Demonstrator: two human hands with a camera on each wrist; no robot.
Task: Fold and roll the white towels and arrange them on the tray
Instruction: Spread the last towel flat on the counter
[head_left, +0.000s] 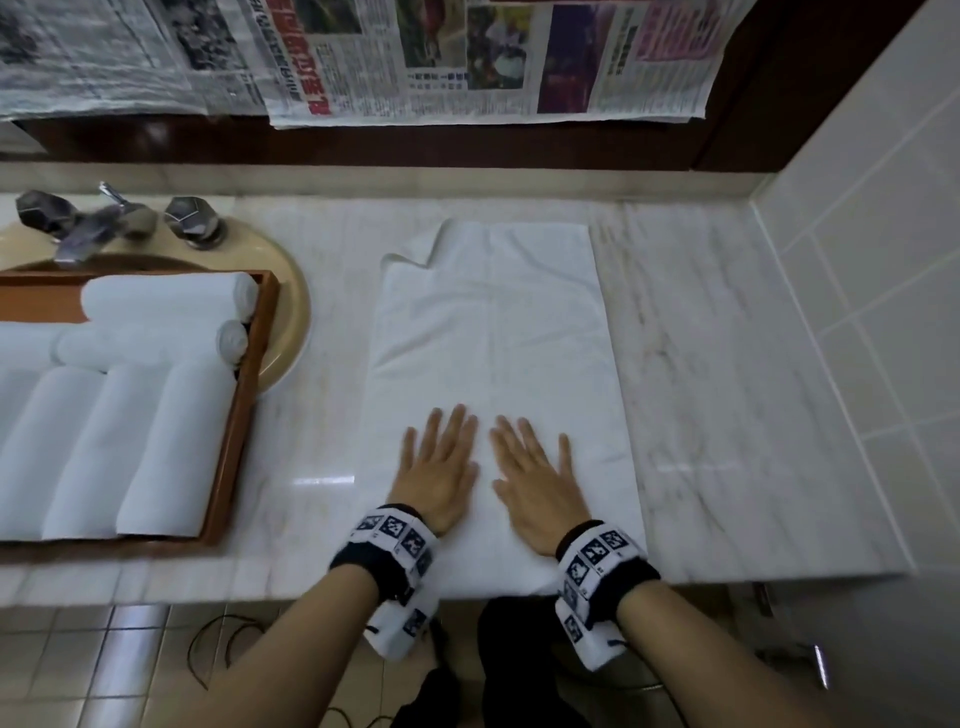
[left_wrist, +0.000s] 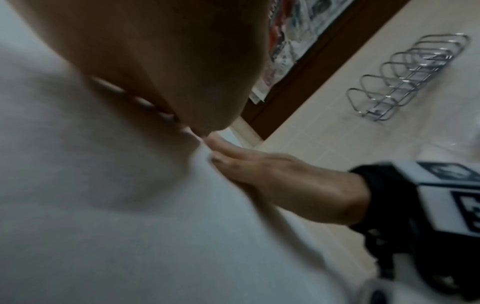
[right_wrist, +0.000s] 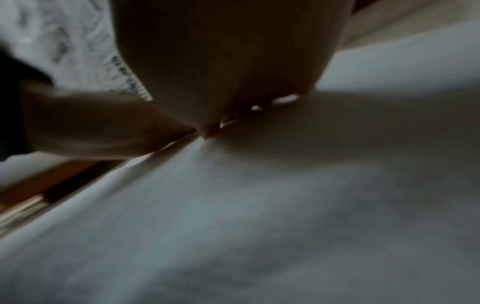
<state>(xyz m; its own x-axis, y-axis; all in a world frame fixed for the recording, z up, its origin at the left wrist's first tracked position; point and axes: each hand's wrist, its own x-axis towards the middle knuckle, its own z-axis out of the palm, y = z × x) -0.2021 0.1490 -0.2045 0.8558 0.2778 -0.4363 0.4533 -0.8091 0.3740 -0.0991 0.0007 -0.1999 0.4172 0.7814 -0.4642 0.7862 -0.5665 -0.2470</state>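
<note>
A: Where are the hands?

B: Both lie flat on the white towel (head_left: 488, 338), side by side at its near end. The left hand (head_left: 439, 475) has its fingers (head_left: 457, 423) straight and a little spread, palm down; the right hand (head_left: 535, 488) is the same, fingers (head_left: 524, 436) straight and fanned. Neither grips anything, they only press the cloth.

A: And the towel itself?

B: It stretches away from the fingertips along the marble table (head_left: 701, 364), folded into a long strip. Its far left corner, well beyond the fingers, is turned over. The near end reaches the table's front edge, under the wrists.

A: What do the wrist cameras add?

B: Little. The left wrist view shows the left palm (left_wrist: 161, 61) close on the towel (left_wrist: 130, 205) and the right hand (left_wrist: 285, 181) flat just beside it. The right wrist view is dark and blurred; I think the shape at left is the left hand (right_wrist: 98, 127), but I cannot be sure.

A: Anything to the left of the fingers?

B: A wooden tray (head_left: 244, 415), resting partly over the sink (head_left: 291, 322). It holds rolled towels (head_left: 119, 447): three upright rolls near the front, two crosswise rolls behind them. Beyond the tray stands the tap (head_left: 98, 218).

A: And past the towel?

B: Newspapers (head_left: 415, 57) hang on the wall, far beyond the fingertips.
</note>
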